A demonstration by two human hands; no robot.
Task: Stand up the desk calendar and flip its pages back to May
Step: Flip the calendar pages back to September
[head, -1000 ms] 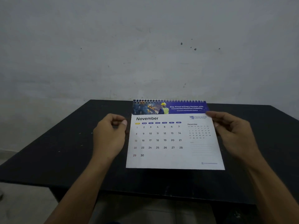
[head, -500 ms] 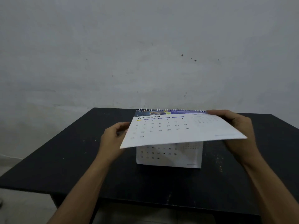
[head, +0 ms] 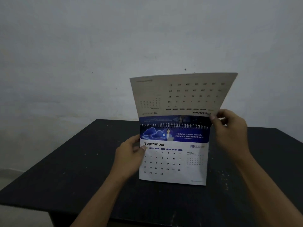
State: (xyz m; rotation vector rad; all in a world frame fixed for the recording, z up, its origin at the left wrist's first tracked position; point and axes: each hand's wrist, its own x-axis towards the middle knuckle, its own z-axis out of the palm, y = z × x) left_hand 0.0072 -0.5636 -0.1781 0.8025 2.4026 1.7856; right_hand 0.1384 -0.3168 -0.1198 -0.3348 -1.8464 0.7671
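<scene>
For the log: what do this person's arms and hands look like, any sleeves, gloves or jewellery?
Both hands are bare: left hand, right hand. No gloves, rings, watch or bracelet show. Both forearms are uncovered right down to the bottom edge of the frame, so no sleeve shows. The dim light could hide small marks.

November page gone over, October page [head: 182, 95] lifted upright by right hand [head: 229, 128], September page [head: 173, 161] now showing

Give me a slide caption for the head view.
Right hand lifts the October page over the spiral; left hand steadies the calendar, showing September.
</scene>
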